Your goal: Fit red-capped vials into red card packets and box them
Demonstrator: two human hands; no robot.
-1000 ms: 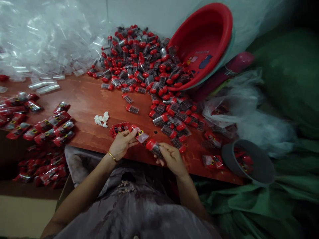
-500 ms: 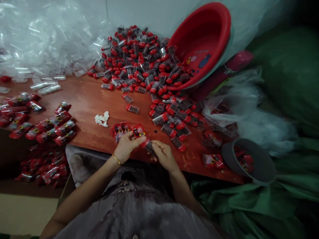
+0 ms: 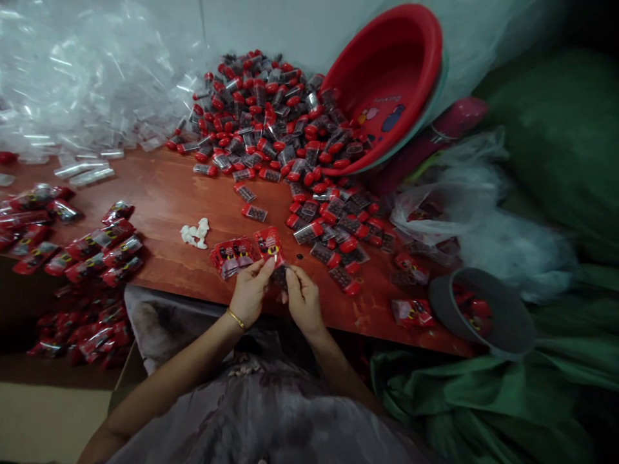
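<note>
A red printed card (image 3: 267,242) stands up from the fingers of my left hand (image 3: 247,295), which are closed on its lower end. Against that end is a small red-capped clear tube (image 3: 280,277) with dark contents, pinched in the fingers of my right hand (image 3: 304,299). Whether the tube is inside a wrapper with the card I cannot tell; the fingers cover part of it. Just left of the held card, a fanned stack of similar red cards (image 3: 232,256) lies on the brown table (image 3: 164,193).
A heap of red-capped tubes (image 3: 271,122) spills from a tilted red basin (image 3: 387,71). Clear plastic sleeves (image 3: 87,84) pile up at the back left. Filled red packets (image 3: 97,251) lie at the left edge. White scraps (image 3: 195,233) and a grey bin (image 3: 449,312) flank the hands.
Both hands have drawn closer together, the right one moving left with the tube. The card now points more upright. The whole view has shifted slightly.
</note>
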